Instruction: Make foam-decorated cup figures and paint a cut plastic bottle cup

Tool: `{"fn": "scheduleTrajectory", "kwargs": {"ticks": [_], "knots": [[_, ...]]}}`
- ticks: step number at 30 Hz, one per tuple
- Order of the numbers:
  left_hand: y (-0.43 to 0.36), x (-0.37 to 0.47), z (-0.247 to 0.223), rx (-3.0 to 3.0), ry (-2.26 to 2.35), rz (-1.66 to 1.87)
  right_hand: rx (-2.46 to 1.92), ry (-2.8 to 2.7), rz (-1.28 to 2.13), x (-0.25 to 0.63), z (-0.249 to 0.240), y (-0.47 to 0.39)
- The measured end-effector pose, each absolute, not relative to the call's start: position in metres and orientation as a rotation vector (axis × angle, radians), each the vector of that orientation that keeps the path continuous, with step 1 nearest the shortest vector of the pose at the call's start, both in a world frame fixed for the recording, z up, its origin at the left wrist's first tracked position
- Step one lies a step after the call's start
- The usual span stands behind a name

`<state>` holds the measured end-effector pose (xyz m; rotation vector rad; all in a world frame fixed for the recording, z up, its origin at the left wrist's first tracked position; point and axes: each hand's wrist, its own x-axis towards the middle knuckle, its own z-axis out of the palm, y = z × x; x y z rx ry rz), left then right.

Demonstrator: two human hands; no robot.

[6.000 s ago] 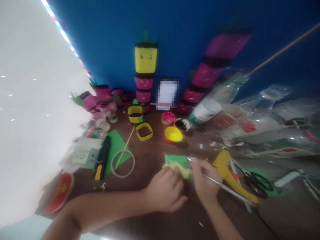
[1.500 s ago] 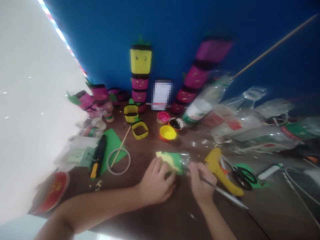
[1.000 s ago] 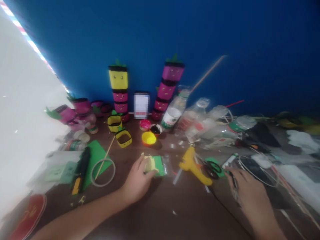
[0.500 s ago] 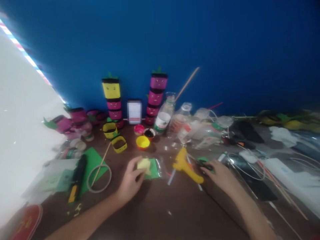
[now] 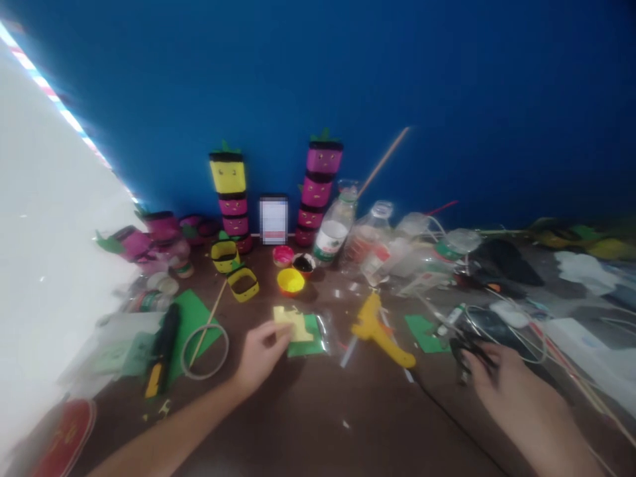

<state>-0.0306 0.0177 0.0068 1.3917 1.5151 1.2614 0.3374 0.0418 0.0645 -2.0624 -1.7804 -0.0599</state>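
My left hand (image 5: 263,358) pinches a pale yellow paper piece (image 5: 293,326) with an uneven edge, over a green sheet (image 5: 311,344) that lies with clear plastic film. At the right, my right hand (image 5: 511,387) has its fingers around the black handles of a pair of scissors (image 5: 470,351); the blades point up and left and are blurred. A small green paper piece (image 5: 422,333) lies just left of the scissors. Between my hands rests a yellow glue gun (image 5: 382,334), its dark cord running toward the lower right.
Purple and yellow stacked containers (image 5: 318,189) with faces stand against the blue wall (image 5: 318,66). Paint cups (image 5: 291,283), plastic bottles (image 5: 334,228) and small yellow containers (image 5: 243,285) stand in front. A utility knife (image 5: 161,351) and a clear ring (image 5: 205,351) lie left; cables and a dark phone-like slab lie right.
My right hand has moved right from beside the glue gun and now holds the scissors, uncovering the small green paper. My left hand still pinches the yellow paper, now turned flatter to view.
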Motion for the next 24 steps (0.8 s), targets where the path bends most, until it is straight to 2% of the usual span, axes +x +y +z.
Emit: {"fn": "scheduleTrajectory", "kwargs": {"ticks": [3, 6, 9, 18, 24], "knots": [[0.020, -0.031, 0.013, 1.254, 1.516, 1.256, -2.019, -1.592, 0.603, 0.298, 0.067, 0.022], [0.020, -0.031, 0.019, 1.196, 1.546, 1.243, -1.667, -1.631, 1.314, 0.242, 0.060, 0.001], [0.019, -0.031, 0.023, 1.179, 1.565, 1.282, -1.518, -1.618, 1.673, 0.195, 0.050, -0.012], [0.014, -0.032, 0.032, 1.233, 1.571, 1.285, -1.512, -1.741, 1.717, 0.153, 0.041, -0.009], [0.015, -0.030, 0.026, 1.272, 1.495, 1.324, -1.522, -1.593, 1.733, 0.147, 0.035, -0.007]]}}
